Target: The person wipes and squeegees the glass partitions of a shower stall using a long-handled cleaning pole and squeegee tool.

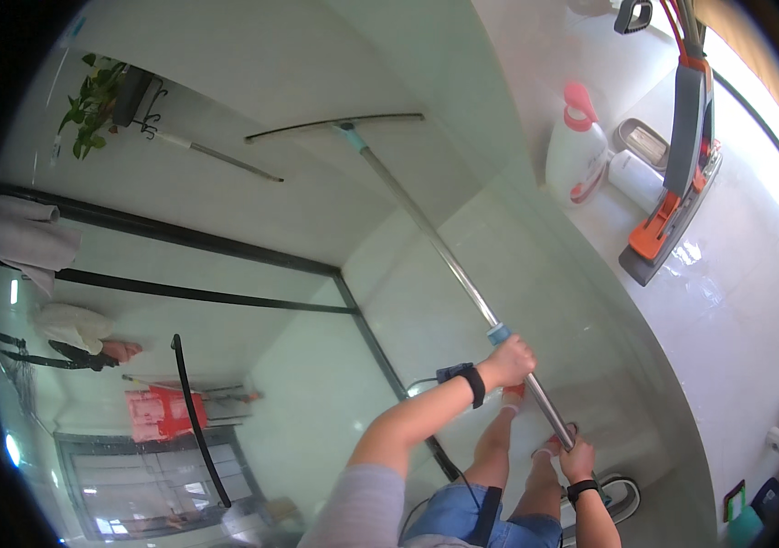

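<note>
A long-handled floor squeegee [430,236] with a metal pole runs from the lower right up to the picture's upper middle. Its thin dark blade [334,126] lies against a pale surface; whether that is floor or wall I cannot tell. My left hand [509,361] is closed round the pole just below a light blue collar [499,334]. Lower down, near the pole's end, my right hand [577,460] grips it too. Both wrists wear dark bands. My feet in red footwear stand beside the lower pole.
A black-framed glass partition [177,233] with a black handle [197,425] stands on the left, a grey cloth [33,236] over its rail. On the right ledge are a white jug with a pink cap [576,154], an orange-grey mop head [677,205] and several bottles. A potted plant [91,103] hangs upper left.
</note>
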Available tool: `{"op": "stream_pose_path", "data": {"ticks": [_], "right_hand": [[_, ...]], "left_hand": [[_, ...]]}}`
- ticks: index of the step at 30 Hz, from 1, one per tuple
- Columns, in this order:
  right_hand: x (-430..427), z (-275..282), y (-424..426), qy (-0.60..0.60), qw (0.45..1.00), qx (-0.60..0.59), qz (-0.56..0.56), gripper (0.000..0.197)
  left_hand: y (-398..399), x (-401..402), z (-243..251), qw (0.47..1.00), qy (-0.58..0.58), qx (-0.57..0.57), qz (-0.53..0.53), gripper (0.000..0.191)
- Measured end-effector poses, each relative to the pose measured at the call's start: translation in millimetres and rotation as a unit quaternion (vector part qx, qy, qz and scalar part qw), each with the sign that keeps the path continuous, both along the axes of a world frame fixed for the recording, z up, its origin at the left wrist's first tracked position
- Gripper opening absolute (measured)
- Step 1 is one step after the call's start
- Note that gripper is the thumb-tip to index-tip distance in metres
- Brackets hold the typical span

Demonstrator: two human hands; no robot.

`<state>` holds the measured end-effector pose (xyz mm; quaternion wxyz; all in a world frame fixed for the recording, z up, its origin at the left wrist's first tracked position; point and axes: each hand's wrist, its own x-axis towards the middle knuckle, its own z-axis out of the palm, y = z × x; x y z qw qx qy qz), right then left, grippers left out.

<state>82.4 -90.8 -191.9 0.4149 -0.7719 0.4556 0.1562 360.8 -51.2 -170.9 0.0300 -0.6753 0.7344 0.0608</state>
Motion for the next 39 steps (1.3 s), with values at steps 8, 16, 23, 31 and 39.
{"op": "stream_pose_path", "data": {"ticks": [8, 16, 23, 31, 39], "right_hand": [[8, 18, -13, -0.028, 0.999, -0.033, 0.004, 0.025], [29, 22, -11, -0.049, 0.998, -0.003, -0.027, 0.016], [13, -31, -21, 0.004, 0.999, -0.025, -0.022, 0.017], [34, -81, -19, 0.023, 0.999, -0.03, -0.011, 0.015], [8, -129, -13, 0.087, 0.996, 0.019, -0.012, 0.013]], "left_hand": [[-19, 49, 111, 0.998, -0.005, 0.012, -0.059, 0.03], [-8, 154, 107, 0.994, -0.056, 0.017, 0.095, 0.019], [-25, 167, 57, 0.995, -0.023, -0.046, 0.083, 0.006], [-15, 178, -3, 0.985, -0.019, -0.143, 0.092, 0.005], [-11, 167, -93, 0.99, -0.014, -0.109, 0.083, 0.002]]}}
